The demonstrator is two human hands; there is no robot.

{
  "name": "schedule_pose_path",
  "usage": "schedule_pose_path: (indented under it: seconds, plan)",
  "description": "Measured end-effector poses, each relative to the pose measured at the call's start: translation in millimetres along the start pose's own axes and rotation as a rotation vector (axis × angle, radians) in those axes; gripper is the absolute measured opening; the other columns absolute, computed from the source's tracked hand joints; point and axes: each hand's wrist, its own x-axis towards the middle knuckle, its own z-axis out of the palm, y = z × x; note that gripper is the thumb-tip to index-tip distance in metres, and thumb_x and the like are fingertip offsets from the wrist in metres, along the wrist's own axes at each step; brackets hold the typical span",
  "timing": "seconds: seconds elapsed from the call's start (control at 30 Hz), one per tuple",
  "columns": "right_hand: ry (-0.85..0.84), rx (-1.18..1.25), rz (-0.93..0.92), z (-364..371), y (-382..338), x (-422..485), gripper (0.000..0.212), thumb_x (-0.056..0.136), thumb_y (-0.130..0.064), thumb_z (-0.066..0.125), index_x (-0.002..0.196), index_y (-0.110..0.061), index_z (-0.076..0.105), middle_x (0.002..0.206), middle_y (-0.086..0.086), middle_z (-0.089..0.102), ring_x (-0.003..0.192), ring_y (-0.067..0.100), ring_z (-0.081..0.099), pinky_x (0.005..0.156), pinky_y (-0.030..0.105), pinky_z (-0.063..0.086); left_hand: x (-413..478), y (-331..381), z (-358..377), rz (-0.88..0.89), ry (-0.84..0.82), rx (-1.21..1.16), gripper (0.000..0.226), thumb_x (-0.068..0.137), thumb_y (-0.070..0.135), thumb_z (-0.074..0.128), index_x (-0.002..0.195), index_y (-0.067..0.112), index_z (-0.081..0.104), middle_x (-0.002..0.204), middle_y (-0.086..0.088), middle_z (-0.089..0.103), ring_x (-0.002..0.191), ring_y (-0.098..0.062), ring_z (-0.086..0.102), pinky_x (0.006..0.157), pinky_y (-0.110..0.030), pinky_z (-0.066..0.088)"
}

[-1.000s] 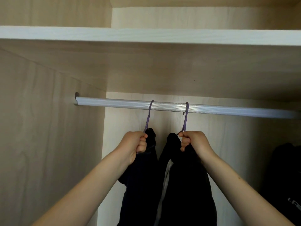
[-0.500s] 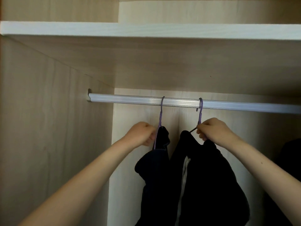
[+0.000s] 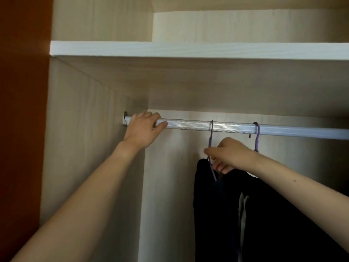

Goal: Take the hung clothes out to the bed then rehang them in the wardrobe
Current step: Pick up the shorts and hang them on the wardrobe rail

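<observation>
A: What changed at the rail [image 3: 236, 127]?
B: The left hand [image 3: 140, 129] left its hanger and now curls over the rail's left end. The right hand [image 3: 229, 155] crossed to the left hanger [image 3: 211, 148].
A: Its grip?
B: Fingers pinched shut on that hanger's neck. Both dark garments [image 3: 255, 214] hang below the rail, likely rehung.

Your rail [image 3: 188, 125] runs across the wardrobe under the shelf [image 3: 188, 50]. Two purple hangers [image 3: 211, 140] hook over it with dark clothes [image 3: 264, 214] hanging below, and your left hand [image 3: 140, 129] rests on its left end.
</observation>
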Motion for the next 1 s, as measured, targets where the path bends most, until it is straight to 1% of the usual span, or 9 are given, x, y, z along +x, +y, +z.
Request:
schedule_pose_path:
  seconds: [0.13, 0.2, 0.37, 0.57, 0.67, 0.77, 0.83, 0.9, 1.0]
  plan:
    - [0.033, -0.152, -0.003, 16, -6, 12, 0.019, 0.084, -0.004, 0.054, 0.068, 0.002, 0.063, 0.034, -0.003, 0.056, 0.027, 0.004, 0.046, 0.043, 0.021, 0.043, -1, -2, 2, 0.003, 0.018, -0.037, 0.034, 0.093, 0.053, 0.038, 0.082, 0.024, 0.051, 0.077, 0.006, 0.053, 0.079, -0.018, 0.047, 0.072, -0.03, 0.02]
    - [0.081, -0.204, -0.012, 24, -7, 13, 0.013, 0.081, -0.002, 0.057, 0.073, 0.0, 0.066, 0.027, -0.004, 0.048, 0.032, 0.007, 0.047, 0.045, 0.022, 0.038, -1, -2, 2, 0.006, 0.018, -0.065, 0.029, 0.094, 0.051, 0.038, 0.079, 0.027, 0.046, 0.074, 0.01, 0.048, 0.078, -0.015, 0.043, 0.073, -0.029, 0.02]
    - [0.094, -0.16, -0.065, 55, -19, 19, 0.017, 0.083, -0.004, 0.055, 0.088, 0.005, 0.069, 0.06, 0.006, 0.052, 0.051, 0.014, 0.047, 0.048, 0.023, 0.037, 0, -2, 6, -0.019, 0.035, -0.104, 0.028, 0.095, 0.045, 0.037, 0.077, 0.026, 0.045, 0.07, 0.011, 0.044, 0.079, -0.015, 0.043, 0.074, -0.028, 0.017]
    - [0.052, -0.112, -0.132, 84, -43, 28, 0.016, 0.085, -0.003, 0.051, 0.077, -0.001, 0.065, 0.06, 0.004, 0.055, 0.051, 0.012, 0.049, 0.045, 0.019, 0.039, 1, 0, 4, -0.047, 0.017, -0.112, 0.028, 0.097, 0.041, 0.033, 0.08, 0.025, 0.048, 0.08, 0.008, 0.051, 0.082, -0.015, 0.042, 0.072, -0.029, 0.016]
    - [0.052, -0.107, -0.142, 98, -53, 31, 0.016, 0.082, -0.004, 0.052, 0.081, 0.002, 0.066, 0.063, 0.003, 0.055, 0.055, 0.013, 0.051, 0.045, 0.02, 0.037, 0, 0, 6, -0.04, 0.017, -0.102, 0.029, 0.097, 0.042, 0.032, 0.081, 0.024, 0.049, 0.081, 0.006, 0.053, 0.083, -0.017, 0.044, 0.073, -0.029, 0.018]
    - [0.028, -0.13, -0.176, 105, -59, 29, 0.023, 0.082, -0.009, 0.053, 0.09, 0.005, 0.07, 0.074, 0.011, 0.063, 0.069, 0.023, 0.059, 0.056, 0.024, 0.044, 1, -2, 8, -0.024, 0.026, -0.084, 0.031, 0.097, 0.043, 0.034, 0.083, 0.023, 0.054, 0.085, 0.004, 0.057, 0.087, -0.021, 0.049, 0.075, -0.033, 0.024]
    - [0.012, -0.212, -0.233, 96, -59, 22, 0.023, 0.089, -0.015, 0.052, 0.085, 0.002, 0.066, 0.083, 0.013, 0.065, 0.076, 0.023, 0.058, 0.065, 0.026, 0.046, 1, -5, 9, -0.023, 0.031, -0.071, 0.031, 0.096, 0.043, 0.034, 0.085, 0.023, 0.055, 0.084, 0.006, 0.054, 0.088, -0.023, 0.051, 0.078, -0.036, 0.027]
    - [0.092, -0.367, -0.267, 69, -52, 12, 0.025, 0.093, -0.028, 0.05, 0.078, -0.008, 0.053, 0.083, 0.01, 0.058, 0.08, 0.023, 0.054, 0.066, 0.024, 0.039, 2, -7, 10, -0.014, 0.032, -0.066, 0.031, 0.097, 0.043, 0.034, 0.086, 0.024, 0.055, 0.083, 0.007, 0.051, 0.086, -0.022, 0.049, 0.078, -0.036, 0.027]
    - [0.394, -0.589, -0.22, 8, -29, -5, 0.022, 0.09, -0.031, 0.051, 0.082, -0.011, 0.046, 0.089, 0.01, 0.061, 0.091, 0.03, 0.058, 0.064, 0.026, 0.035, 3, -7, 12, 0.002, 0.041, -0.059, 0.032, 0.097, 0.044, 0.032, 0.083, 0.026, 0.054, 0.08, 0.006, 0.052, 0.081, -0.02, 0.046, 0.079, -0.038, 0.031]
